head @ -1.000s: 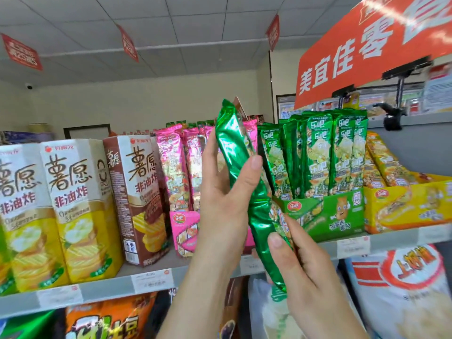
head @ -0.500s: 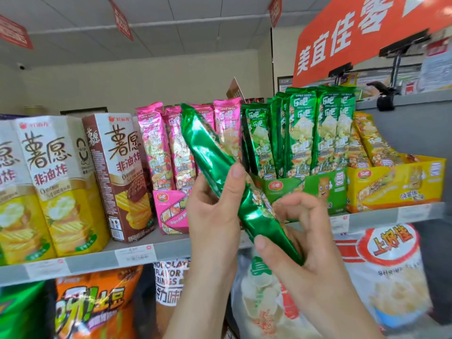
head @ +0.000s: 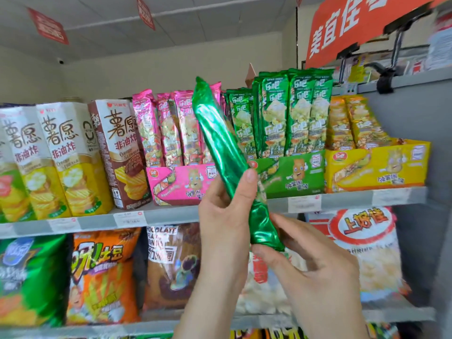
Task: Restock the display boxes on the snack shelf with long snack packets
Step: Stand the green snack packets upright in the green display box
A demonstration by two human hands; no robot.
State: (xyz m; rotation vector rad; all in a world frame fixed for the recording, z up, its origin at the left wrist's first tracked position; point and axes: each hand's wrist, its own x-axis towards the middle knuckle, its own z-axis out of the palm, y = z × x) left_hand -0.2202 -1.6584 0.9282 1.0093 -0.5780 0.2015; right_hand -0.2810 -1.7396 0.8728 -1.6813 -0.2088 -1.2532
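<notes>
Green packet tilted in front of the green box, left hand gripping it, right hand pinching its bottom.

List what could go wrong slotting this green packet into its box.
1. The green packet, gripped by the left hand and right hand, shows its plain foil back; it may go in facing backward.
2. The green box looks packed with upright packets; forcing another in could crumple it or tip neighbours.
3. Its top tilts toward the pink box, so a misplacement is possible.
</notes>
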